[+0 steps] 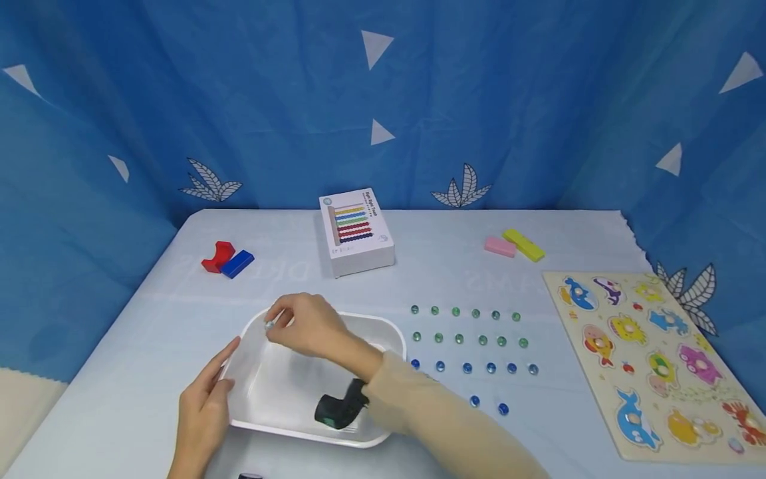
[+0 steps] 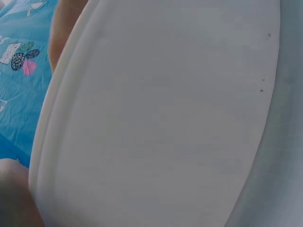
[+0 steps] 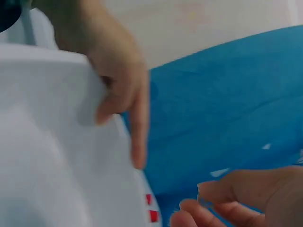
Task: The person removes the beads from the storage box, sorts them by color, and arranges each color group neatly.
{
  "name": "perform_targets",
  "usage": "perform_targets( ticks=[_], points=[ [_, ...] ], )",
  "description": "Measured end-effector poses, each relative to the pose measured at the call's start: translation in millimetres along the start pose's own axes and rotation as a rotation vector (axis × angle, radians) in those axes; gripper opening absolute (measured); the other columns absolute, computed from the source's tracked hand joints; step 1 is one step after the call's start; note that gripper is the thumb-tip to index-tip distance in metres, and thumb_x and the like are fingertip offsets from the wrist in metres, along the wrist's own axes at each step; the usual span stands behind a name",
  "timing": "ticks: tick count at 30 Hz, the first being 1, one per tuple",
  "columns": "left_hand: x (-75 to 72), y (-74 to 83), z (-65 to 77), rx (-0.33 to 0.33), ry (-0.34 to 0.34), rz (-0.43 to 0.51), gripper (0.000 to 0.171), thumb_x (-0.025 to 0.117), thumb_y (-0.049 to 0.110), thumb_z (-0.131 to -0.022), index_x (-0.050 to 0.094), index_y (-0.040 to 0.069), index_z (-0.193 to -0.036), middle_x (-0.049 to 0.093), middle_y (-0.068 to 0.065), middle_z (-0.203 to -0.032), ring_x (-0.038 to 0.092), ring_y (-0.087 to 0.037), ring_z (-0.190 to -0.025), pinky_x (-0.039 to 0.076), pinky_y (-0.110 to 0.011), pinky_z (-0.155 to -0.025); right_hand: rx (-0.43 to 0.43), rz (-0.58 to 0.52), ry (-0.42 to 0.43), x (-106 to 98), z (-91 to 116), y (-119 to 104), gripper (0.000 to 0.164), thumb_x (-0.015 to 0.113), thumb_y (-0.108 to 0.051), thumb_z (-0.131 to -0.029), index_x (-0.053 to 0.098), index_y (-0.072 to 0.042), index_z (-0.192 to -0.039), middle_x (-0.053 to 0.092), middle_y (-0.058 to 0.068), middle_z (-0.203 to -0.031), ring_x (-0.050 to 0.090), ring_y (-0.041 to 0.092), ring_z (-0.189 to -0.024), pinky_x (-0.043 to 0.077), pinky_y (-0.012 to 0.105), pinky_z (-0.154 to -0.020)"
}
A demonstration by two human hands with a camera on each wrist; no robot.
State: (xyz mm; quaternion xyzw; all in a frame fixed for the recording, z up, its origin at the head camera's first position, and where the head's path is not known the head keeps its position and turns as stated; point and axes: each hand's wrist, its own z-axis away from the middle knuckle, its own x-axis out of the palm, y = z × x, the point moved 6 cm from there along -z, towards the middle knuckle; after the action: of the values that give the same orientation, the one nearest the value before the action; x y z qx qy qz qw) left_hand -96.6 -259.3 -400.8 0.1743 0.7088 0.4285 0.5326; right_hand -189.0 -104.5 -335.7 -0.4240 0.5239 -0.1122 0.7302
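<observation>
My left hand (image 1: 206,406) grips the left rim of a white plastic basin (image 1: 311,436), thumb inside and fingers along the outer wall. In the left wrist view the pale wall of the basin (image 2: 161,113) fills most of the picture. Over the basin's far left corner, my right hand (image 1: 311,324) pinches a small pale glass marble (image 1: 268,324) between thumb and fingertips. The right wrist view has the right hand (image 3: 246,198) low at the right, near the left hand (image 3: 120,85) at the rim. A black device (image 1: 338,409) by the right cuff overlaps the basin.
Green marbles (image 1: 459,338) and blue marbles (image 1: 467,368) lie in rows right of the basin. A wooden sea-animal puzzle board (image 1: 610,426) is at far right. Behind stand an abacus box (image 1: 365,256), red (image 1: 221,253) and blue (image 1: 237,264) blocks, pink (image 1: 499,247) and yellow (image 1: 523,245) blocks.
</observation>
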Motion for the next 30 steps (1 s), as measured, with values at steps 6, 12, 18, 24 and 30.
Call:
perform_targets(
  ticks=[6, 12, 18, 24, 30],
  points=[
    [1.7, -1.3, -1.7, -0.044, -0.035, 0.005, 0.053, 0.035, 0.001, -0.088, 0.045, 0.028, -0.132, 0.044, 0.0, -0.139, 0.035, -0.02, -0.132, 0.033, -0.04, -0.108, -0.262, -0.049, -0.022, -85.9, 68.9, 28.6, 0.02, 0.063, -0.017, -0.082, 0.062, -0.019, -0.102, 0.063, -0.008, -0.092, 0.054, 0.005, -0.079, 0.051, 0.019, -0.069],
    [2.7, -3.2, -2.3, -0.068, -0.046, -0.005, 0.054, 0.034, 0.001, -0.088, 0.043, 0.028, -0.134, 0.043, 0.0, -0.14, 0.033, -0.02, -0.134, 0.031, -0.046, -0.108, -0.072, 0.058, 0.17, -140.4, 145.7, 125.9, 0.014, 0.065, -0.022, -0.081, 0.062, -0.026, -0.095, 0.061, -0.014, -0.084, 0.052, 0.005, -0.074, 0.047, 0.019, -0.066],
    [3.1, -3.4, -0.8, -0.071, -0.051, -0.015, 0.054, 0.034, 0.0, -0.088, 0.043, 0.027, -0.134, 0.042, -0.001, -0.14, 0.033, -0.022, -0.134, 0.031, -0.047, -0.108, 0.224, 0.055, 0.24, -133.7, 215.1, 222.8, 0.014, 0.066, -0.019, -0.079, 0.062, -0.019, -0.092, 0.057, -0.009, -0.072, 0.047, 0.002, -0.064, 0.04, 0.017, -0.055],
    [0.3, -4.0, -0.7, -0.082, -0.039, -0.018, 0.055, 0.034, 0.002, -0.088, 0.043, 0.031, -0.133, 0.043, 0.004, -0.14, 0.033, -0.017, -0.133, 0.031, -0.044, -0.109, 0.379, 0.056, 0.316, -106.9, 240.1, 261.4, 0.016, 0.071, -0.021, -0.074, 0.065, -0.022, -0.089, 0.054, -0.01, -0.071, 0.046, 0.0, -0.064, 0.04, 0.015, -0.057],
    [2.7, -3.2, -0.9, -0.056, -0.043, -0.014, 0.053, 0.034, 0.002, -0.089, 0.044, 0.03, -0.133, 0.044, 0.001, -0.139, 0.034, -0.018, -0.133, 0.03, -0.037, -0.11, 0.321, 0.127, 0.345, -102.8, 240.0, 256.0, 0.017, 0.072, -0.022, -0.073, 0.064, -0.029, -0.086, 0.05, -0.013, -0.072, 0.043, -0.002, -0.065, 0.04, 0.015, -0.057]
  ],
)
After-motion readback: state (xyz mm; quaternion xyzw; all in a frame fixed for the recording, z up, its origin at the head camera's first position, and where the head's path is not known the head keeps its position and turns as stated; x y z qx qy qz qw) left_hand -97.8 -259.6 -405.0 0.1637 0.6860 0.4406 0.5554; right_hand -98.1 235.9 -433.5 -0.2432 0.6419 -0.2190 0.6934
